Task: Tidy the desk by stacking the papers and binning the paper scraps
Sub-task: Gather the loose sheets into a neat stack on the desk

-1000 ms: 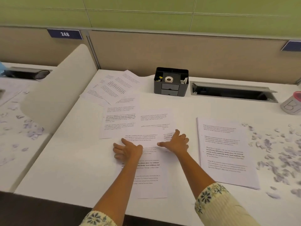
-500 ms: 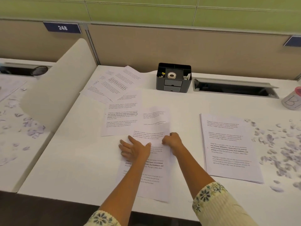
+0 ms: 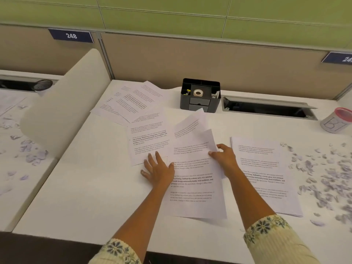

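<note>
A white surface fills most of the view. Behind it is a beige partition carrying a blue plate marked 248. A curved white divider stands along the left edge. Beyond it, torn bits lie on a neighbouring desk.

On the right half of the surface a squared stack of papers lies flat. Paper scraps are strewn just beside the stack, and a few touch its right edge.

In the middle lie the middle sheets. Their near end is flat on the surface and their far end is lifted and curling up. To their left a single printed sheet lies flat, overlapped at its far edge by fanned pages in the back corner.

A recessed cable slot runs along the back. A black organiser stands beside it with a roll of tape inside. A pink-lidded tub marked B sits at the far right.

The left hand lies flat with its fingers spread wide. Its fingertips press the near corner of the single printed sheet, and the thumb touches the left edge of the middle sheets. The right hand has its fingers curled, pinching the right edge of the middle sheets where they rise off the surface.
</note>
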